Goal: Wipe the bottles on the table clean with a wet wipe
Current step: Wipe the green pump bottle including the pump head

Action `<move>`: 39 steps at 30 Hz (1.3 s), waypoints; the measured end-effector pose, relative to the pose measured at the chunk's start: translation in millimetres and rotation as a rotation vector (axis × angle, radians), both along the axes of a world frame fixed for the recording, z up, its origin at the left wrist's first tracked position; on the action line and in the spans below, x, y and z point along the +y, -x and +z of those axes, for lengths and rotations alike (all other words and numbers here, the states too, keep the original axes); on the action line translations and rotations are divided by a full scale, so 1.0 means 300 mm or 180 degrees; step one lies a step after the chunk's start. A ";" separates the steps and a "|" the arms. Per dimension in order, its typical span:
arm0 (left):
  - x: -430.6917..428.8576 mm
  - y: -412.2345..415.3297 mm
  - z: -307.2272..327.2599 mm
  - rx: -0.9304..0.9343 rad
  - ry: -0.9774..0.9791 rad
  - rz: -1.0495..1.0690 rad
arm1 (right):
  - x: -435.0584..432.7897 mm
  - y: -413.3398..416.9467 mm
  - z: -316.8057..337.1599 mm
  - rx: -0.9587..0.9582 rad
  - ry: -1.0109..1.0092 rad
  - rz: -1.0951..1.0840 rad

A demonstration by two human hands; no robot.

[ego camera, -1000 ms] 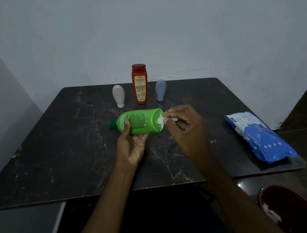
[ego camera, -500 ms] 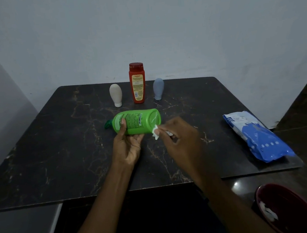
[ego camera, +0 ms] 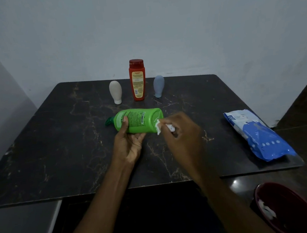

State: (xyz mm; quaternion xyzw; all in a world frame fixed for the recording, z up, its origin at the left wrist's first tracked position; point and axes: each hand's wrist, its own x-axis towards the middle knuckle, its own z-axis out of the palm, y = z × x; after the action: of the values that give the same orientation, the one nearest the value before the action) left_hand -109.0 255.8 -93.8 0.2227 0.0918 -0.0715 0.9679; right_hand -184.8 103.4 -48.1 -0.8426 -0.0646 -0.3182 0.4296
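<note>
Left hand (ego camera: 131, 145) tight around glossy green bottle (ego camera: 140, 121) (sideways), right hand (ego camera: 183, 138) around crumpled wipe (ego camera: 158, 128).

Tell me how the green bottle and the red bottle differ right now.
The green bottle is held on its side, cap pointing left; the red bottle stands upright farther back. The left hand grips the green bottle while the right hand presses a wet wipe to its base; the red bottle is untouched. Both show printed labels.
</note>
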 end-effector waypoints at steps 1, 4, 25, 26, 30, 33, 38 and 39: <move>-0.005 0.003 0.001 0.0007 -0.0031 -0.0039 | -0.013 -0.025 0.012 -0.0042 -0.0048 -0.0093; -0.013 0.006 -0.001 0.0017 -0.0076 -0.0083 | -0.035 -0.074 0.048 -0.0146 -0.0119 -0.0220; -0.021 0.011 -0.002 0.0035 -0.0218 -0.0036 | -0.047 -0.060 0.025 -0.0195 -0.0220 -0.0033; -0.023 0.011 -0.002 0.0041 -0.0246 -0.0047 | -0.035 -0.058 0.036 -0.0209 -0.0196 0.0006; -0.008 0.012 -0.001 -0.0012 -0.0237 -0.0075 | -0.008 -0.029 0.024 -0.0401 0.0842 0.0608; -0.006 0.016 -0.001 -0.0050 -0.0275 -0.0117 | -0.025 -0.028 0.002 -0.0626 0.1380 0.0891; -0.018 0.015 -0.003 -0.0040 -0.0354 -0.0101 | -0.099 -0.133 0.032 -0.0758 0.1247 0.0710; -0.017 0.013 -0.003 -0.0038 -0.0361 -0.0080 | -0.106 -0.144 0.033 -0.0724 0.1158 0.0661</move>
State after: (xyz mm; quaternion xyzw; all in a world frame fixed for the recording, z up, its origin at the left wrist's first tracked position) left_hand -112.8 250.7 -94.8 0.2787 0.0872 -0.0769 0.9533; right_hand -141.5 71.8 -38.2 -0.8537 -0.2551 -0.3483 0.2910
